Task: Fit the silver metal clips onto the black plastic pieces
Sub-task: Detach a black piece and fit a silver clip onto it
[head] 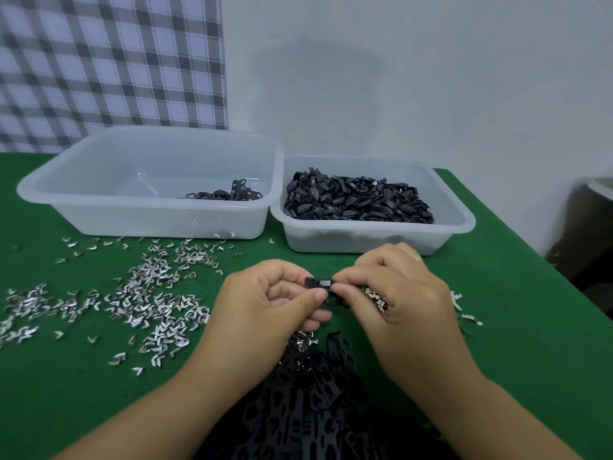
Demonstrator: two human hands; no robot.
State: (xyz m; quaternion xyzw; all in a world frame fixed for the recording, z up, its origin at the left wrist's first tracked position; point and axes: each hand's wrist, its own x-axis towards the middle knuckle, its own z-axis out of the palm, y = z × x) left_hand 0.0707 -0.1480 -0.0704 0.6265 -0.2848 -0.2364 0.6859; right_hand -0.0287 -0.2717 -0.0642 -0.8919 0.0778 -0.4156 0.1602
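Above table [517,287], left hand [265,302], right hand [406,293] (both pinching one black piece [317,282])

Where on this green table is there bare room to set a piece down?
Bare green cloth lies right of the right hand and lower left, below the silver clips. Crowded: the clip scatter and the black pile at the near edge.
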